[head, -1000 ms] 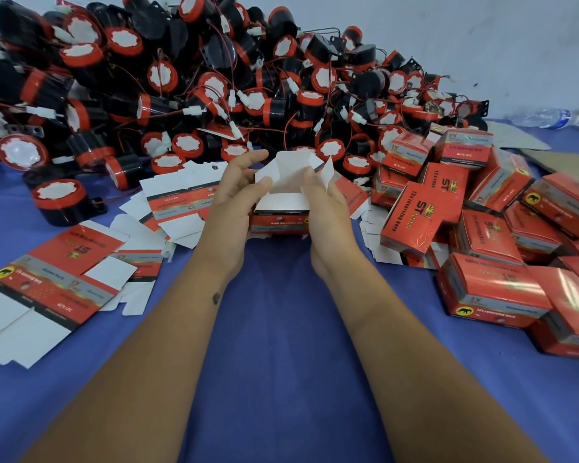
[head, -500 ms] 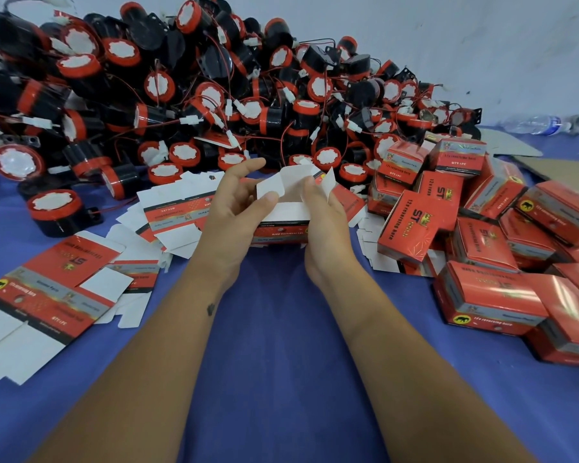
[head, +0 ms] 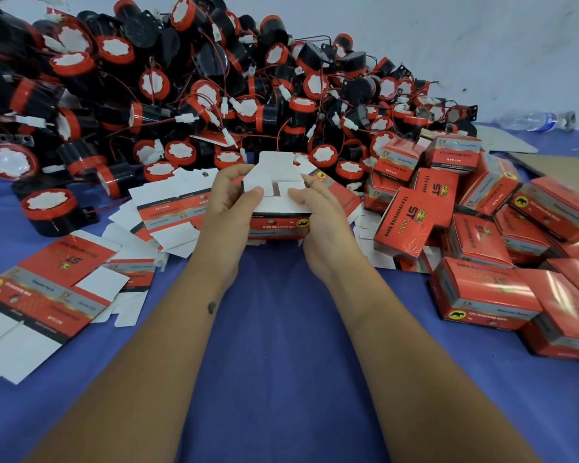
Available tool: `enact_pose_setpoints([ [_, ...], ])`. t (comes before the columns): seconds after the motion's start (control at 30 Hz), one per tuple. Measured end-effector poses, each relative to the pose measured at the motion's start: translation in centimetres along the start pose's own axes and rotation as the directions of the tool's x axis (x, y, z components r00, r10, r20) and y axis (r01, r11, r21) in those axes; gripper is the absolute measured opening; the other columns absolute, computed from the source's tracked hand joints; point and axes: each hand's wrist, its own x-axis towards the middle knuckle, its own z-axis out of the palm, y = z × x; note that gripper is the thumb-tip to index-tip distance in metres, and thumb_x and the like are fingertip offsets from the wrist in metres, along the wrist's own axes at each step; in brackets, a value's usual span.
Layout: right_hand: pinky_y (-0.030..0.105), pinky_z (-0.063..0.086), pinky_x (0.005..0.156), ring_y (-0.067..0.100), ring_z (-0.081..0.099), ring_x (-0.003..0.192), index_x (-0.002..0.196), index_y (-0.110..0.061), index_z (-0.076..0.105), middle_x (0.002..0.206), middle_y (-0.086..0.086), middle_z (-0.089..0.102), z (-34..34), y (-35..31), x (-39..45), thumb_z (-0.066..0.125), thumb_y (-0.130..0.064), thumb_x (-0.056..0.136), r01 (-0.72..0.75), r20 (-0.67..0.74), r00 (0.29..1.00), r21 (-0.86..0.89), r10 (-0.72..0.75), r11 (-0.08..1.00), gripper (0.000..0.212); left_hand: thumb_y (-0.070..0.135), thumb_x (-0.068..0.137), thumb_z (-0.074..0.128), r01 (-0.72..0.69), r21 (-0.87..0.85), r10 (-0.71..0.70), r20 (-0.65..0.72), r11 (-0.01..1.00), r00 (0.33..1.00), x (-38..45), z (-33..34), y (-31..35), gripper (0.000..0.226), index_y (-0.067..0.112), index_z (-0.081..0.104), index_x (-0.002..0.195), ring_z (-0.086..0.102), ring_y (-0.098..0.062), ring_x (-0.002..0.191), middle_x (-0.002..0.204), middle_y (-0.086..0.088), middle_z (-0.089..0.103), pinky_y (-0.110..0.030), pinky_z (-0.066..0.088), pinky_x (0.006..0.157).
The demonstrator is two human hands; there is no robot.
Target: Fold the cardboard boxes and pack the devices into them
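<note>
The fingers of the left hand [head: 228, 202] and right hand [head: 318, 218] hide the sides of the box [head: 278, 225], the pile of devices [head: 181, 95] and a flat box [head: 24, 315] are cut off at the left edge, and the bottle [head: 532, 120] is too blurry to read.

A folded red box [head: 411, 222] in the right-hand pile is showing "ST" and "12v reversing horn" on its broad face. Another box [head: 482, 304] nearer the bench edge is carrying "12v reversing horn" beside a black animal emblem on a yellow oval. The flat carton [head: 44, 289] at left is showing "QTY:1PC" upside down; its smaller print is reading as blur.
</note>
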Motion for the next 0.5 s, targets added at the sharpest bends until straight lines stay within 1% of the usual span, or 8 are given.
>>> enact_pose_setpoints([
  [0.07,0.036,0.052,0.075,0.021,0.063,0.090,0.104,-0.023,0.065,0.101,0.004,0.069,0.0,-0.1,0.0,0.048,-0.001,0.094,0.040,0.003,0.999,-0.010,-0.040,0.999,0.029,0.008,0.101,0.049,-0.009,-0.017,0.009,0.028,1.000,1.000,-0.2,0.2,0.2,0.043,0.050,0.063,0.098,0.066,-0.014,0.091,0.097,0.012,0.070,-0.031,0.058,0.070],
  [0.17,0.036,0.049,0.071,0.023,0.059,0.090,0.086,-0.026,0.066,0.098,0.004,0.066,0.0,-0.1,-0.2,0.045,0.002,0.091,0.090,-0.019,0.996,-0.034,-0.091,0.995,0.036,0.009,0.101,0.048,-0.006,-0.002,0.006,0.040,1.000,0.999,-0.3,0.1,0.4,0.039,0.041,0.066,0.086,0.065,-0.020,0.095,0.107,0.007,0.068,-0.031,0.056,0.063],
  [0.23,0.029,0.050,0.059,0.023,0.059,0.085,0.078,-0.023,0.065,0.092,0.004,0.066,-0.2,0.0,-0.3,0.043,-0.002,0.088,0.093,-0.015,0.996,-0.010,-0.093,0.996,0.032,0.009,0.097,0.048,0.011,0.024,-0.011,0.021,1.000,1.000,-0.3,0.2,0.3,0.036,0.033,0.066,0.076,0.064,-0.020,0.097,0.106,0.008,0.067,-0.028,0.055,0.061],
  [0.27,0.027,0.049,0.053,0.022,0.061,0.081,0.077,-0.020,0.064,0.089,0.004,0.067,-0.3,-0.2,-0.3,0.045,-0.007,0.083,0.077,0.001,0.997,0.025,-0.077,0.997,0.024,0.011,0.094,0.049,0.037,0.024,-0.037,0.006,0.999,0.999,-0.2,0.2,0.3,0.034,0.031,0.066,0.072,0.063,-0.021,0.096,0.104,0.006,0.067,-0.026,0.053,0.059],
  [0.33,0.026,0.050,0.052,0.021,0.063,0.076,0.079,-0.016,0.063,0.089,0.007,0.066,-0.6,-0.7,-0.3,0.051,-0.018,0.071,0.040,0.038,0.998,0.051,-0.042,0.998,0.015,0.017,0.092,0.053,0.062,0.054,-0.061,-0.017,0.997,0.998,-0.1,0.2,0.2,0.031,0.031,0.066,0.069,0.065,-0.017,0.093,0.101,0.004,0.067,-0.024,0.052,0.057],
  [0.4,0.028,0.050,0.058,0.021,0.061,0.083,0.087,-0.018,0.064,0.097,0.008,0.063,-1.0,-1.0,-0.1,0.053,-0.013,0.072,0.044,0.051,0.998,-0.110,-0.039,0.993,0.019,0.015,0.096,0.054,0.012,0.104,-0.013,0.013,0.994,1.000,-0.2,0.2,0.1,0.030,0.033,0.068,0.076,0.066,-0.006,0.086,0.094,0.013,0.067,-0.020,0.054,0.059],
  [0.47,0.027,0.052,0.062,0.022,0.060,0.088,0.098,-0.021,0.063,0.103,0.008,0.061,-1.3,-1.1,0.0,0.053,0.000,0.081,0.081,0.087,0.994,-0.256,-0.061,0.963,0.028,0.009,0.097,0.054,-0.010,0.102,0.004,0.059,0.995,0.998,-0.3,0.0,0.1,0.032,0.037,0.068,0.092,0.067,-0.008,0.087,0.094,0.012,0.068,-0.024,0.058,0.065],
  [0.5,0.027,0.052,0.063,0.020,0.061,0.088,0.101,-0.022,0.062,0.103,0.008,0.061,-1.2,-1.1,0.0,0.053,0.004,0.083,0.092,0.097,0.993,-0.270,-0.068,0.958,0.033,0.006,0.096,0.054,-0.011,0.095,0.005,0.059,0.995,0.998,-0.3,0.0,0.1,0.036,0.041,0.066,0.097,0.067,-0.012,0.088,0.095,0.008,0.069,-0.027,0.059,0.068],
])
